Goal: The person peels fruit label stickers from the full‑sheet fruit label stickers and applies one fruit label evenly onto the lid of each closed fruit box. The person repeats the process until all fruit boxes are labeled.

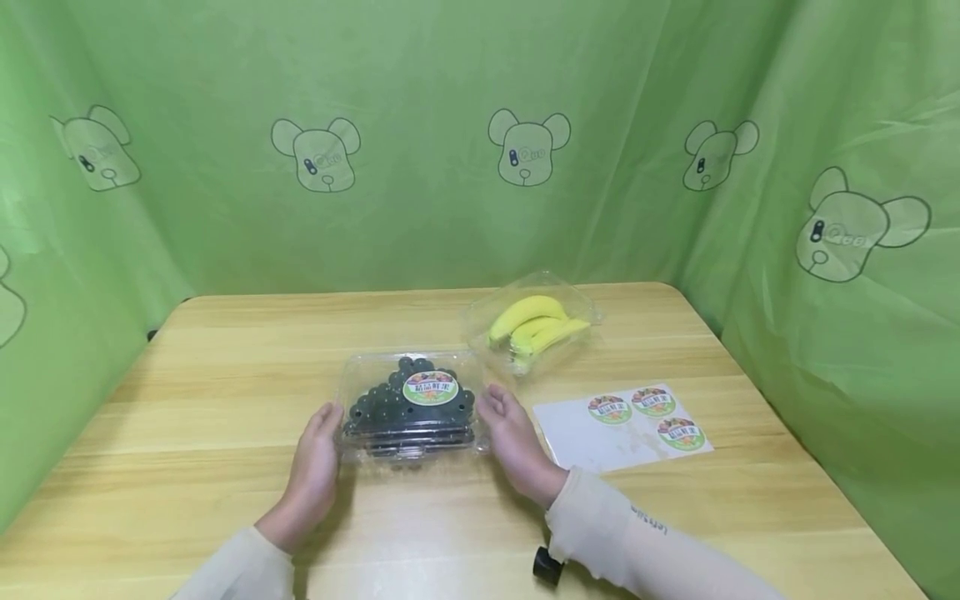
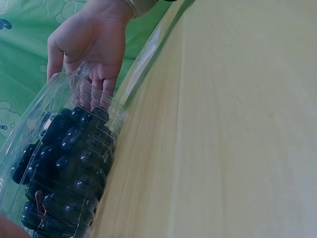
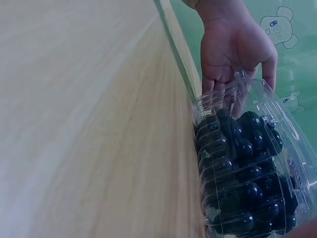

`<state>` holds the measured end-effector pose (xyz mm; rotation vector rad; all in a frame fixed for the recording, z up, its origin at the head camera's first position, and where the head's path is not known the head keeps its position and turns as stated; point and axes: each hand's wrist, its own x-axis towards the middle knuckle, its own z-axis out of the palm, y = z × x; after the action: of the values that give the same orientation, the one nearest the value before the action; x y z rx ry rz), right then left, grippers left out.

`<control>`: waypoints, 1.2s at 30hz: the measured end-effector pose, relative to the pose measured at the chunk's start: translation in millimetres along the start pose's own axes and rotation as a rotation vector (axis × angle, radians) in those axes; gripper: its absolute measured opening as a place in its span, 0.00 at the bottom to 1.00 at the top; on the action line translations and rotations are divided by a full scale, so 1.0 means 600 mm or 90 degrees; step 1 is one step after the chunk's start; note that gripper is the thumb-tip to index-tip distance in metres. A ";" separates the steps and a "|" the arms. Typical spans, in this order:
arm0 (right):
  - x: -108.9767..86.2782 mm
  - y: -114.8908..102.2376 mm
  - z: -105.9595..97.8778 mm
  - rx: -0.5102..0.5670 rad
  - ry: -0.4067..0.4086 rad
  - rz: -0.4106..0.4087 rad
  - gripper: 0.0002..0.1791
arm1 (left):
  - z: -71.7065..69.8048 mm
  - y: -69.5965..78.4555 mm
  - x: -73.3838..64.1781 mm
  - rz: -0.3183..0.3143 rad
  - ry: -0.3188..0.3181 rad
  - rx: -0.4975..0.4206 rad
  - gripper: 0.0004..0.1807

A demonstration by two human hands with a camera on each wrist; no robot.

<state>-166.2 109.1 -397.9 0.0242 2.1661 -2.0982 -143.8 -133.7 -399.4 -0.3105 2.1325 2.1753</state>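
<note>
A clear plastic clamshell box [image 1: 410, 446] full of dark grapes [image 1: 378, 404] is between my two hands at the middle of the table. Its lid is closed, with a round fruit label [image 1: 431, 388] stuck on top. My left hand [image 1: 315, 462] grips the left side and my right hand [image 1: 517, 442] grips the right side. In the left wrist view, the right hand [image 2: 91, 39] has its thumb and fingers around the box's end. The right wrist view has the left hand [image 3: 235, 49] holding the opposite end. Whether the box touches the table cannot be told.
Behind and to the right, another clear plastic box [image 1: 480, 321] contains yellow bananas [image 1: 536, 325]. A white sheet [image 1: 573, 429] with three round labels [image 1: 654, 402] lies right of my right hand. Green curtains [image 1: 420, 233] with printed bear heads surround the wooden table [image 1: 225, 375].
</note>
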 end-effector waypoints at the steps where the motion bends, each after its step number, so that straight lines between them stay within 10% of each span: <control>1: 0.000 0.000 0.000 0.000 0.000 0.000 0.33 | 0.000 0.000 0.000 0.000 -0.001 0.000 0.37; 36: 0.004 0.000 -0.003 -0.020 -0.011 -0.019 0.35 | 0.003 -0.001 0.002 0.017 0.010 0.032 0.34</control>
<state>-168.8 111.0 -398.1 -0.0289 2.2024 -2.0724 -145.2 -131.9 -400.2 -0.2983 2.2086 2.1353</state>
